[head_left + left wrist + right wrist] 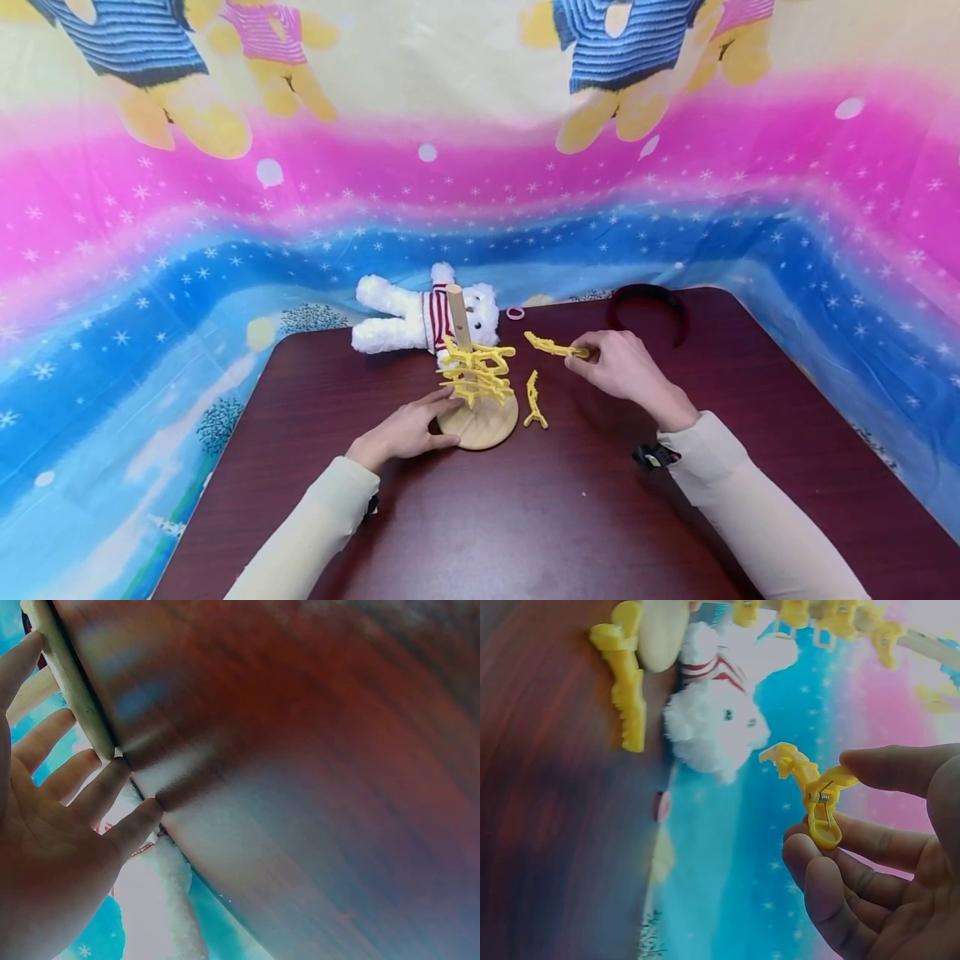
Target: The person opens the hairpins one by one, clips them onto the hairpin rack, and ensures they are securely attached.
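Note:
My right hand (pixel 626 367) pinches a yellow spring clip (pixel 810 780) by its two handles, between the thumb and fingers. The clip's long, notched jaw points away from the hand, toward the wooden stand. My left hand (pixel 408 427) touches the left edge of the stand's round base (pixel 487 429), thumb at the front and fingers spread farther back. Several yellow clips (pixel 480 379) are attached around the upright wooden post (pixel 459 321). Another yellow clip (pixel 533 400) lies on the table, right of the base.
Behind the post, a white plush bear (pixel 397 321) in a red-striped top lies on its back. A small pink ring (pixel 515 313) and a dark red headband (pixel 648 292) lie near the far edge of the brown table (pixel 585 533). A printed curtain (pixel 480 192) hangs behind.

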Demonstrator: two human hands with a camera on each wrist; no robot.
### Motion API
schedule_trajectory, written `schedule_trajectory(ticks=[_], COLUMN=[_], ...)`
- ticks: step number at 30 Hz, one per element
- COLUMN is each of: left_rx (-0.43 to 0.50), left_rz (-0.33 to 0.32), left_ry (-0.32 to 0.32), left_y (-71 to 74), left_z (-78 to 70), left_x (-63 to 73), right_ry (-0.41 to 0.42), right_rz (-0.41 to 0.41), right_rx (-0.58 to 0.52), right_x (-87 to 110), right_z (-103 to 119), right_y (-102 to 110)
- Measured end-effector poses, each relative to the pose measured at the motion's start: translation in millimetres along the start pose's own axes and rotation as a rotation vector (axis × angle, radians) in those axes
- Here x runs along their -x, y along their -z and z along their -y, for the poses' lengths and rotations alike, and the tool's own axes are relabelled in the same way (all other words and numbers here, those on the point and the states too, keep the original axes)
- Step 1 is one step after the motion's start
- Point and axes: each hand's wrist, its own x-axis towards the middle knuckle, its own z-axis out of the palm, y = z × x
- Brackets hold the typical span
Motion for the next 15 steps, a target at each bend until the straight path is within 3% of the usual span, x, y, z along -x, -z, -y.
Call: schedule_trajectory(ticks=[15], left_rx=[-0.007], left_rz=[-0.008], left_ry=[-0.003], left_y=[-0.8], left_z=[0.3], left_x=[0.1], right_ry=[0.111], right_rz=[-0.046], right_rx=[0.013], right_x=[3.0], right_z=[29.5], right_y=[21.3])
